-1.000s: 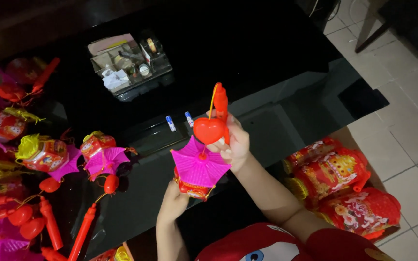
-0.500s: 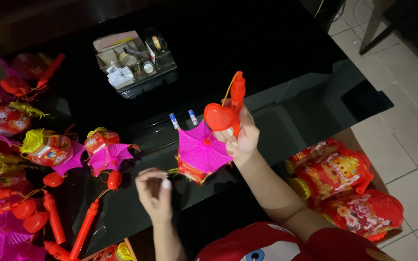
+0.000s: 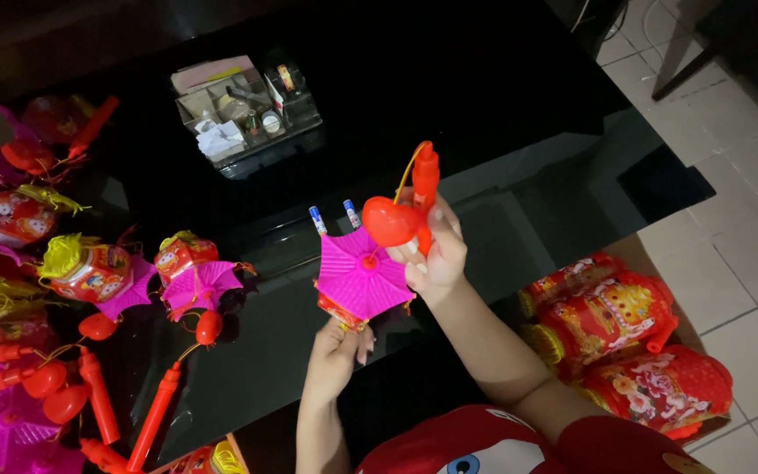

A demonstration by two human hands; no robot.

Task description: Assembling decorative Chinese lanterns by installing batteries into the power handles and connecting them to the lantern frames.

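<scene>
At nine o'clock, along the left edge of the black tabletop [image 3: 502, 96], lies a heap of finished toy lanterns [image 3: 89, 272] in red, yellow and magenta, with red stick handles [image 3: 155, 412] trailing toward seven o'clock. One of them, a small lantern with a magenta umbrella top [image 3: 196, 279], sits nearest the middle. At eleven o'clock stands a clear organiser tray [image 3: 247, 110] holding small odds and ends.

In the centre, the left hand [image 3: 337, 355] reaches up from six o'clock, its fingers pinched together on the underside of the held lantern [image 3: 360, 279], whose pleated magenta umbrella top faces the camera over a red and yellow body. Two small batteries [image 3: 333, 218] with blue tips lie on the tabletop just behind it, toward twelve o'clock.

The right hand [image 3: 436, 259] is clamped on the red handle [image 3: 425, 189] at the lantern's upper right, with a red heart-shaped piece [image 3: 389, 221] touching the fingers just above the umbrella.

At four o'clock, on the tiled floor [image 3: 747, 254], sits a pile of larger red lanterns [image 3: 625, 342] with gold patterns, well apart from both hands.
</scene>
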